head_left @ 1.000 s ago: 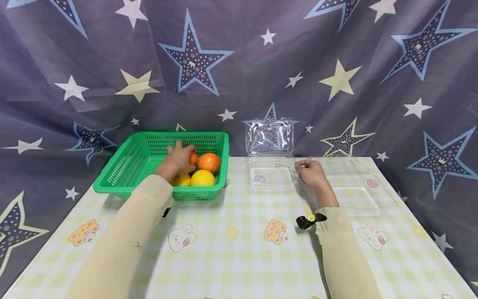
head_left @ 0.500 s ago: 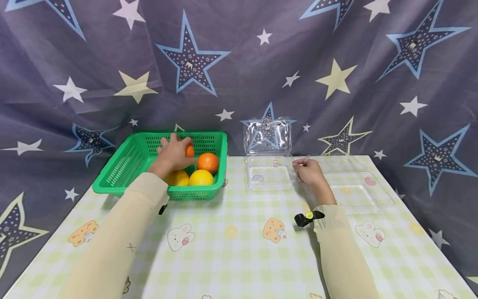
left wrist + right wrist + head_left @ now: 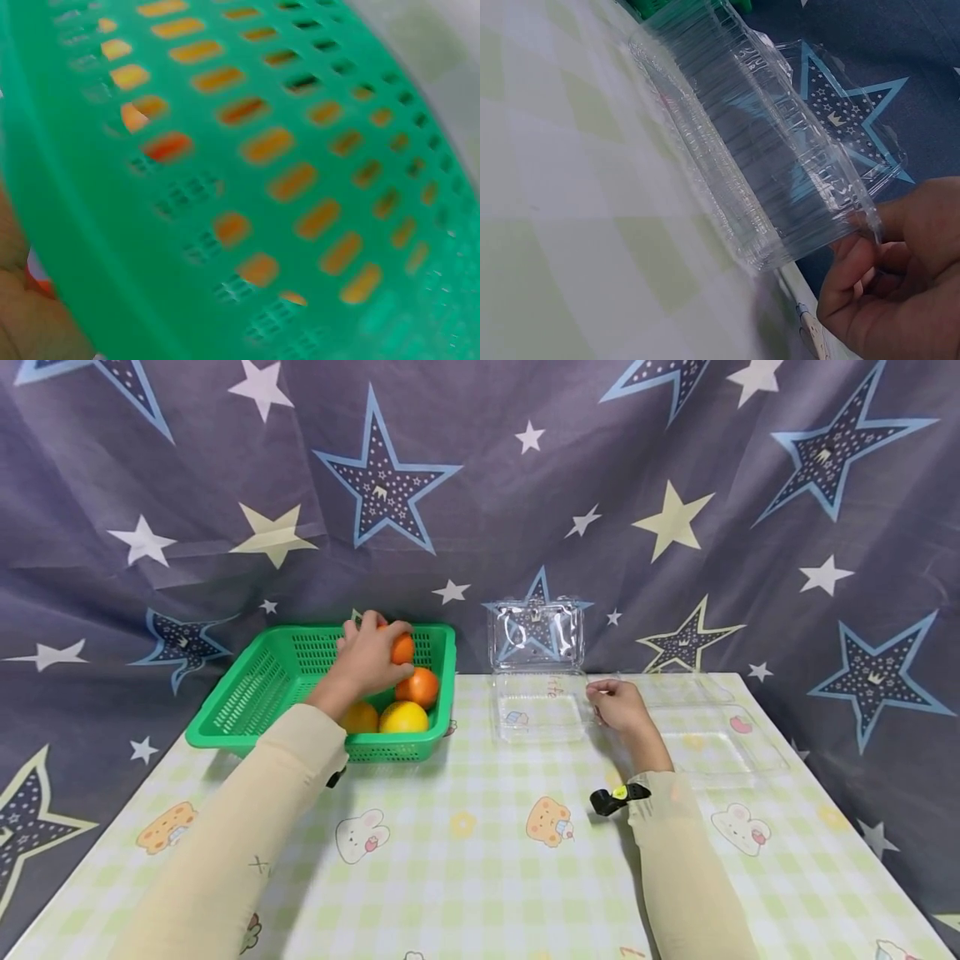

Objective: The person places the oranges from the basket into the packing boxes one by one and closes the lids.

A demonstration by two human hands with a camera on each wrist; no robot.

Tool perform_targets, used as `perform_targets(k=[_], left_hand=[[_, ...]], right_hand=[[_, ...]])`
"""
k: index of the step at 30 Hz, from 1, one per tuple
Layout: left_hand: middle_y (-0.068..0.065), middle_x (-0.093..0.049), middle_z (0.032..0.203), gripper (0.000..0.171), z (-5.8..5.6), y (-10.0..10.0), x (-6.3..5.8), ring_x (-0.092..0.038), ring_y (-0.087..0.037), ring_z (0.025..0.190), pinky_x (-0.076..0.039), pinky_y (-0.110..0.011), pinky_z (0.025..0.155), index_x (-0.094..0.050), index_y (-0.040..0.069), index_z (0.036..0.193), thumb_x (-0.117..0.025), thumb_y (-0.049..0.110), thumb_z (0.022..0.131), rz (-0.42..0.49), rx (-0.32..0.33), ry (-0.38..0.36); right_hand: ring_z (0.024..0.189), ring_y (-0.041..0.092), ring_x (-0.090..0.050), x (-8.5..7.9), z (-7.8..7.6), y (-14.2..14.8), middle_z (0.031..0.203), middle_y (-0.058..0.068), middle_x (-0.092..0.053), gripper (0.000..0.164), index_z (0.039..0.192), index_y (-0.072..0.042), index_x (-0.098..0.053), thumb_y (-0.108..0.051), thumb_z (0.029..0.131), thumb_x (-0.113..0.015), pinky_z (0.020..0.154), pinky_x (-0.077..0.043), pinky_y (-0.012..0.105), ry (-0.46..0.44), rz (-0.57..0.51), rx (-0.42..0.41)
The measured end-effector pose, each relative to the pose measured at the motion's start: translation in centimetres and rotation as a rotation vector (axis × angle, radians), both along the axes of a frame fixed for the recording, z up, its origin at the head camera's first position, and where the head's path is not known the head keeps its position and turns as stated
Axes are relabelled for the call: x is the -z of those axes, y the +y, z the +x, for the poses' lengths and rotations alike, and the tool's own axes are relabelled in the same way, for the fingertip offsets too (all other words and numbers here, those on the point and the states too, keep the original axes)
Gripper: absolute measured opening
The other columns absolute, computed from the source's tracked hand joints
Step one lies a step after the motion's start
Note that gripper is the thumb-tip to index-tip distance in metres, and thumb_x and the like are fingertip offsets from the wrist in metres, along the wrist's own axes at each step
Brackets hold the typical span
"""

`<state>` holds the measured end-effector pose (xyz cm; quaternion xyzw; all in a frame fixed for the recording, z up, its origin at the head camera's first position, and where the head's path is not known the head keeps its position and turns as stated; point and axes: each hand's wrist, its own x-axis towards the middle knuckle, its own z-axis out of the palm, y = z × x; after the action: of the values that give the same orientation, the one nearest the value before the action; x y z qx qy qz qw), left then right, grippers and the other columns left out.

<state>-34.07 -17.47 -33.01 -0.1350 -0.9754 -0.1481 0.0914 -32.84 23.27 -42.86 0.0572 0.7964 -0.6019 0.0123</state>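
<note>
Over the right part of the green basket [image 3: 255, 742], my left hand [image 3: 363, 660] grips an orange [image 3: 402, 648], its fingers curled over the fruit. Below it in the basket lie another orange [image 3: 422, 688] and two yellow fruits [image 3: 404, 717], one partly behind the wrist. The left wrist view mostly shows the basket's slotted wall [image 3: 247, 187], with fruit colours behind it. My right hand [image 3: 621, 706] pinches the right rim of a clear plastic clamshell box [image 3: 543, 720], whose lid [image 3: 536, 635] stands up at the back. In the right wrist view, thumb and fingers [image 3: 853, 266] hold that rim.
A second clear plastic box [image 3: 712, 752] lies opened on the table to the right of my right hand. A checked cloth [image 3: 465, 877] covers the table. Behind it hangs a dark star-patterned curtain [image 3: 465, 485].
My left hand first shifts slightly left, then moves right and up with the orange, which shows more now. My right hand stays at the box's rim.
</note>
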Motion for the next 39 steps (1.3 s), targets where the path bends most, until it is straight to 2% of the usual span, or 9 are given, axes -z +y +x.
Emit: perform_targets(k=[6,10,17,26,33,39], left_hand=[[-0.023,-0.035,0.143,0.061,0.2,2.7,-1.1,-0.032,-0.047,0.116,-0.034,-0.057,0.086,-0.056,0.022,0.144,-0.075,0.032,0.086,-0.02,0.056,0.047],[-0.022,-0.035,0.146,0.061,0.8,4.7,-1.9,-0.032,-0.044,0.116,-0.036,-0.054,0.085,-0.056,0.024,0.144,-0.074,0.03,0.087,-0.035,0.102,0.063],[-0.018,-0.037,0.146,0.061,1.6,8.0,-2.5,-0.033,-0.04,0.113,-0.037,-0.049,0.085,-0.056,0.028,0.145,-0.074,0.033,0.087,-0.073,0.159,0.076],[-0.014,-0.04,0.144,0.064,1.8,11.2,-2.2,-0.033,-0.036,0.113,-0.037,-0.045,0.084,-0.054,0.029,0.147,-0.075,0.037,0.087,-0.112,0.214,0.062],[-0.011,-0.042,0.143,0.062,2.0,12.9,-1.5,-0.035,-0.034,0.111,-0.038,-0.044,0.084,-0.055,0.031,0.146,-0.075,0.039,0.088,-0.107,0.257,0.05],[-0.011,-0.043,0.141,0.064,2.0,14.3,-0.7,-0.037,-0.033,0.107,-0.039,-0.043,0.082,-0.053,0.031,0.147,-0.075,0.039,0.087,-0.131,0.275,0.006]], right_hand=[[0.052,0.007,-0.043,-0.1,0.1,0.1,0.066,-0.001,-0.05,0.034,0.13,0.012,-0.057,-0.012,0.106,-0.055,0.048,-0.036,0.021,0.007,-0.002,0.007],[0.052,0.007,-0.044,0.0,0.1,0.1,0.066,-0.001,-0.051,0.035,0.13,0.012,-0.057,-0.012,0.105,-0.054,0.048,-0.037,0.021,0.011,-0.002,0.006],[0.051,0.008,-0.042,0.1,0.2,0.3,0.065,-0.002,-0.05,0.035,0.131,0.011,-0.056,-0.014,0.107,-0.053,0.048,-0.037,0.023,0.01,0.01,-0.001],[0.05,0.008,-0.042,0.0,0.5,0.2,0.066,-0.001,-0.051,0.036,0.132,0.01,-0.057,-0.015,0.106,-0.053,0.048,-0.037,0.024,0.005,0.034,0.003],[0.05,0.009,-0.043,0.0,0.2,0.1,0.067,0.001,-0.052,0.036,0.133,0.01,-0.056,-0.015,0.106,-0.053,0.048,-0.037,0.023,0.007,0.021,0.0],[0.052,0.009,-0.044,-0.2,0.1,0.0,0.072,0.002,-0.053,0.036,0.134,0.008,-0.056,-0.015,0.107,-0.052,0.051,-0.039,0.024,-0.007,0.007,-0.002]])
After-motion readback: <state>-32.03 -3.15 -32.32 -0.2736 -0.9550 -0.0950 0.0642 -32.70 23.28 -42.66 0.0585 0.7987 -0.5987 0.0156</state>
